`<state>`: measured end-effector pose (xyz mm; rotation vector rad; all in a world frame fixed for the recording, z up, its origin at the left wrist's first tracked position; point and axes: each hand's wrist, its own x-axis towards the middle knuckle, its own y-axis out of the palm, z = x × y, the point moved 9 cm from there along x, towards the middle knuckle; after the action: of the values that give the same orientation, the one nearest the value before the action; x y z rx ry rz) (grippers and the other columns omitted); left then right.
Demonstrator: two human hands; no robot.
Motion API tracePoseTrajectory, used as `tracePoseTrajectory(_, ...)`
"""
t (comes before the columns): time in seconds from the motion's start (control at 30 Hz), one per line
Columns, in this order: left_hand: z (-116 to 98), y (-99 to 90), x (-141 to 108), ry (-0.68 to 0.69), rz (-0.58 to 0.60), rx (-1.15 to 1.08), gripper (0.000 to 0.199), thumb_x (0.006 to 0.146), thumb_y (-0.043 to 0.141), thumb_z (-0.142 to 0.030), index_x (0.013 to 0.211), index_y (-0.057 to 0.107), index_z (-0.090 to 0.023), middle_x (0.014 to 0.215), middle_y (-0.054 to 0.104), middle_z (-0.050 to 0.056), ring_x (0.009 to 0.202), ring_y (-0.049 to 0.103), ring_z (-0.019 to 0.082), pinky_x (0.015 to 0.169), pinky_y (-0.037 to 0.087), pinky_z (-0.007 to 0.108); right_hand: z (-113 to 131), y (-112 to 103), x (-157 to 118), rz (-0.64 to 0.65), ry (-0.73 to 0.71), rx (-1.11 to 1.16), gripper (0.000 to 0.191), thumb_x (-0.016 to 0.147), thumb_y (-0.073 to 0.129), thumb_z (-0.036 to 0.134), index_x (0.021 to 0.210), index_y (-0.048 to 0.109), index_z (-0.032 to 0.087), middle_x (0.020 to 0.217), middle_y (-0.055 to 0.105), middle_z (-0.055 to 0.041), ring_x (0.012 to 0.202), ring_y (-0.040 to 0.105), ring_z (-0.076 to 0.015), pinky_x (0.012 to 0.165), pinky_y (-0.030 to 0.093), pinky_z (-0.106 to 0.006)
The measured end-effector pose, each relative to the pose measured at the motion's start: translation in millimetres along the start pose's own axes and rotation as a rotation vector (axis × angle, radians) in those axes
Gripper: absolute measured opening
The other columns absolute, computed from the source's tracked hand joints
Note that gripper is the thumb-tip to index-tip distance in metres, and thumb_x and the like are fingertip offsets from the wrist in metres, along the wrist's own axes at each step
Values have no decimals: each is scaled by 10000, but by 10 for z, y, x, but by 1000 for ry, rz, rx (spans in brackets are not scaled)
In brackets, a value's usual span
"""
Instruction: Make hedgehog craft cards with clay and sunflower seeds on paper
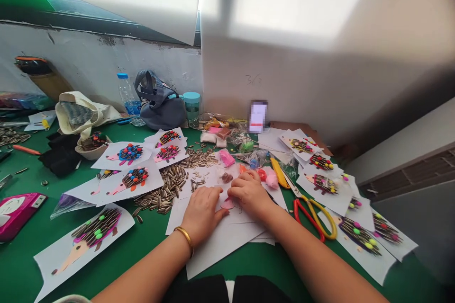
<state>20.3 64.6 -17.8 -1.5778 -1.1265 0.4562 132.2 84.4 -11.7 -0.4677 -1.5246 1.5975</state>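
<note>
A white sheet of paper (209, 260) lies in front of me with a flat piece of pink modelling clay (227, 203) on it. My left hand (202, 213) rests on the sheet just left of the clay, fingers laid out and thumb apart, holding nothing I can see. Curled over the clay's upper right side, my right hand (250, 194) presses its fingertips at the piece's edge; the contact is partly hidden. Beyond the hands are a brown clay lump (226, 178), a pink clay lump (272, 178) and a bright pink packet (226, 157).
Sunflower seeds (167, 184) are heaped to the left. Hedgehog pictures with seed spines lie left (95, 236) and right (323, 183). Red-and-yellow scissors (309, 208) and a yellow cutter (279, 173) lie right. Behind stand a blue bag (161, 109), a water bottle (128, 97) and a phone (258, 116).
</note>
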Motion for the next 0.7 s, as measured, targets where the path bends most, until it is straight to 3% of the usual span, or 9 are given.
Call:
tracePoseTrajectory(0.17,-4,0,14,-16,2,17,349,834,704,-368,1100,565,-190,970,651,59,931,570,265,851,436,411,1,3,1,7,-42,15,149,921,621,191,864,709,296,847,690,17,946,484,-185,1013,162,-429)
tracePoseTrajectory(0.7,12,16,5,-18,7,0,362,809,733,-345,1089,570,-186,995,651,66,941,569,262,854,445,411,-51,-68,-42,-14,12,-39,121,915,636,206,850,706,280,837,693,12,931,510,-184,967,182,-408)
